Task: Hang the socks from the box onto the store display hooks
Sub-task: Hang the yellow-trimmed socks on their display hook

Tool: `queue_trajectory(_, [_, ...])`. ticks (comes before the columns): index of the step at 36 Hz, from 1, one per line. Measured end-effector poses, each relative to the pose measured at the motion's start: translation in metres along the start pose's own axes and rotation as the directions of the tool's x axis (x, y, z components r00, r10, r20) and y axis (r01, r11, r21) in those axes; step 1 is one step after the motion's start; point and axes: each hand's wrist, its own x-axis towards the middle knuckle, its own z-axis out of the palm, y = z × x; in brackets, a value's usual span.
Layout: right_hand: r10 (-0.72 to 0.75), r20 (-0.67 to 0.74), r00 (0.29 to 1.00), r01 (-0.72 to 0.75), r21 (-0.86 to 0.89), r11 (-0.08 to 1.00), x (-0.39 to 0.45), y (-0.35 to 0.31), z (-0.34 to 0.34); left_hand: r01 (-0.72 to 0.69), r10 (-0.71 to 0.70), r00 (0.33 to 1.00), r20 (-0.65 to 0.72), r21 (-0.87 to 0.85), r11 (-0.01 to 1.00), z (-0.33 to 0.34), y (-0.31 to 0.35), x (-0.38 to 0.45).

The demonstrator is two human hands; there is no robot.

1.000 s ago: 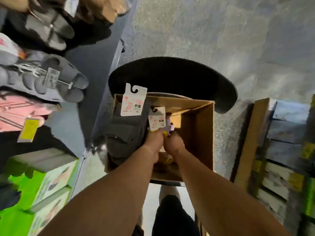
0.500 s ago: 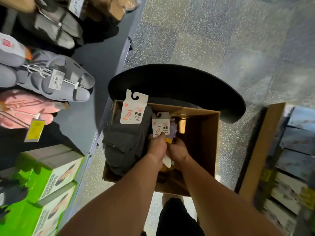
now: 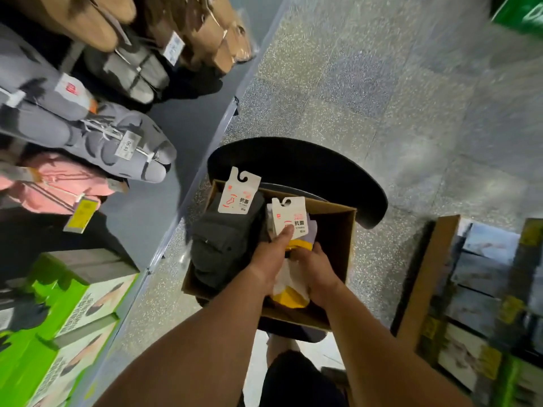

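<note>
Your left hand (image 3: 269,261) pinches the white card (image 3: 289,218) of a sock pack (image 3: 289,270) in the box (image 3: 342,245); your right hand (image 3: 318,273) seems curled round its yellow end — partly hidden. Soft, light, floppy — hold it by the stiff card near the hook hole.

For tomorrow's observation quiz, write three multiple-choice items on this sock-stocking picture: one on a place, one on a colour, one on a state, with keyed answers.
1. Where does the cardboard box rest?
A on a black round stool
B on a shelf
C on green boxes

2. What colour are the socks left in the box?
A pink
B dark grey
C green

3. What is the left hand doing?
A hanging free
B pinching a white card
C pressing the floor

Answers:
A, the black stool shows under the box.
B, the dark grey socks lie there.
C is wrong; B, its thumb presses the white sock card.
</note>
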Motion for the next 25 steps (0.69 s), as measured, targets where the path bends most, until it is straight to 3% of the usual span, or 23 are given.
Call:
queue_trajectory(10, [-0.263,0.008,0.965,0.263,0.03,0.964,-0.083,-0.026,0.034,-0.272,0.267,0.962,-0.062,-0.105,0.956,-0.014,0.002,-0.074])
queue_trajectory(14, [-0.376,-0.046,0.925,0.363,-0.183,0.914,-0.12,-0.036,0.068,-0.372,0.365,0.928,-0.077,-0.141,0.917,-0.043,0.002,-0.108])
queue_trajectory(19, [-0.558,-0.004,0.83,0.478,-0.512,0.714,-0.173,-0.033,0.119,-0.492,0.489,0.868,-0.084,-0.265,0.829,-0.097,-0.011,-0.178])
queue_trajectory(21, [-0.599,0.083,0.797,0.487,-0.676,0.553,-0.2,-0.025,0.137,-0.49,0.5,0.864,-0.064,-0.338,0.803,-0.117,-0.025,-0.196])
queue_trajectory(25, [-0.692,0.087,0.716,0.496,-0.762,0.417,-0.258,0.0,0.165,-0.476,0.552,0.834,0.003,-0.504,0.721,-0.15,-0.065,-0.233])
